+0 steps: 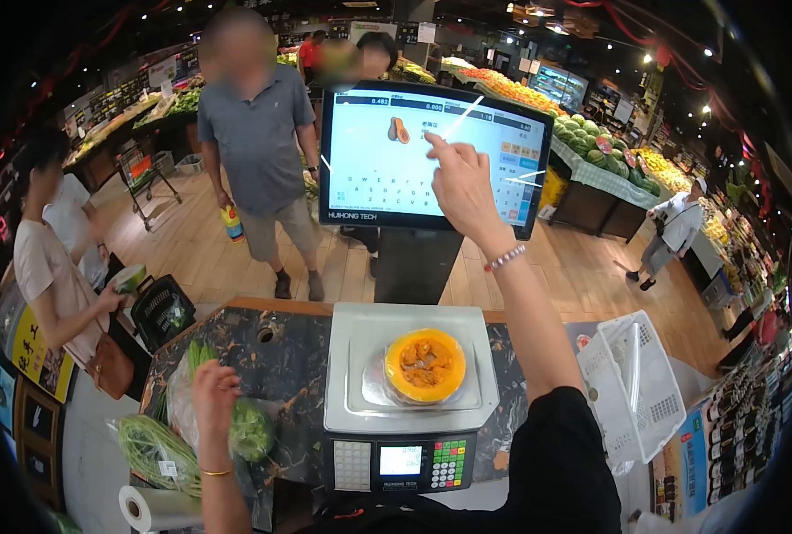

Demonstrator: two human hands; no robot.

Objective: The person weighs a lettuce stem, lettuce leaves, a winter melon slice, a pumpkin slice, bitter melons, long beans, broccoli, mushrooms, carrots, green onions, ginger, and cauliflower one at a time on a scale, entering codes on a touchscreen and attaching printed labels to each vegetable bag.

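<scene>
On the counter's left side, my left hand (214, 387) rests on a bag of greens (252, 429), fingers curled down onto the plastic; whether they grip it I cannot tell. At centre, the cut pumpkin half (424, 365) lies face up on the scale's pan (365, 343). Above it, my right hand (463, 182) holds nothing: forefinger out at the touchscreen (369, 169), other fingers loosely folded. Best, I judge, to tap one key squarely and let nothing else lean on the pan. A white basket (636, 392) stands rightmost.
</scene>
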